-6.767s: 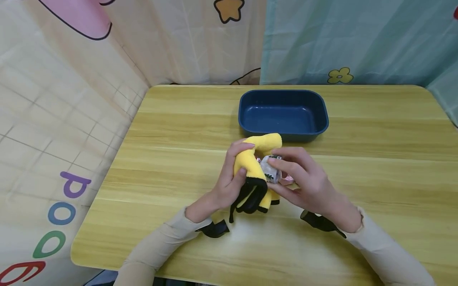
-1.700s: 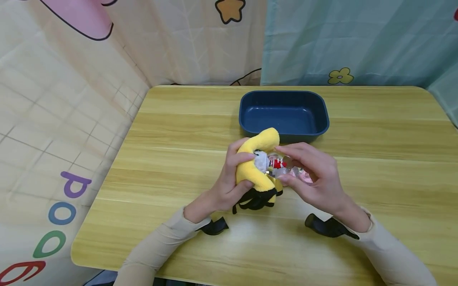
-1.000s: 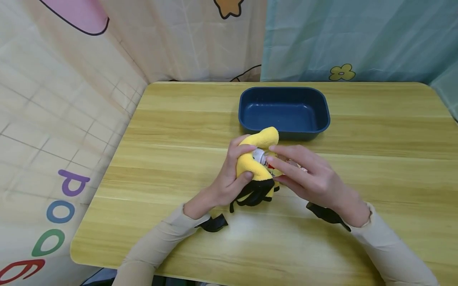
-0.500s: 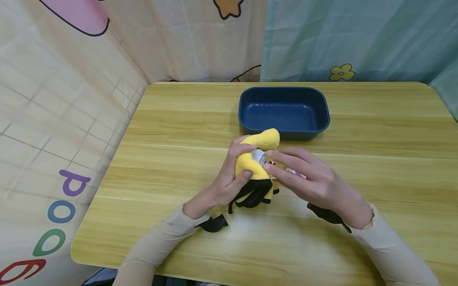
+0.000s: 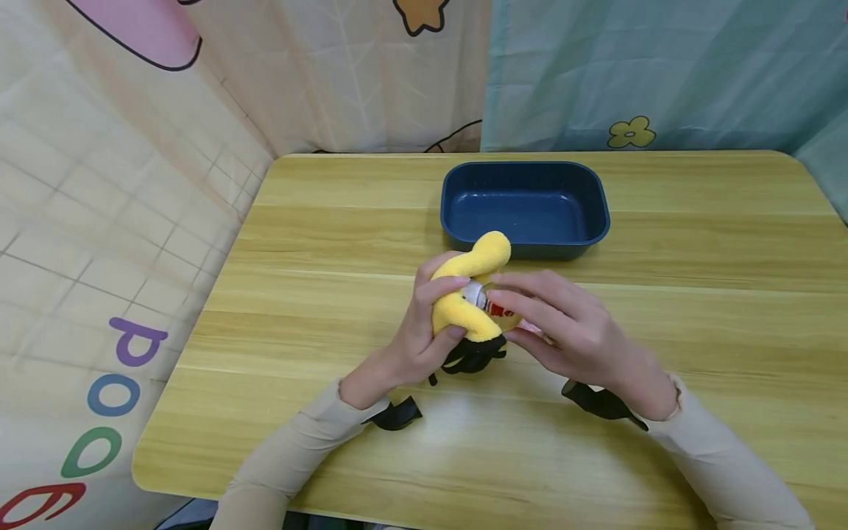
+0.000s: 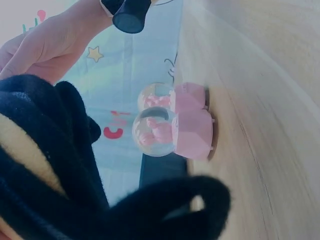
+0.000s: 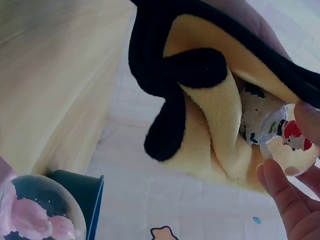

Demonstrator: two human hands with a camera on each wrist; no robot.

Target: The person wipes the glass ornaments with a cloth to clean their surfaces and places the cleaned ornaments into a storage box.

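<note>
Coloured letters (image 5: 111, 413) spelling "good" run up the pale curtain (image 5: 155, 276).

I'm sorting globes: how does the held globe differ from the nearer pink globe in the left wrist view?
The held globe has a white base; the pink globe's is pink.
The held globe contains a red-and-white figure; the pink globe, pink ones.
The held globe is tilted, its base in yellow cloth; the pink globe stands upright on the table.
Both have clear domes.
</note>
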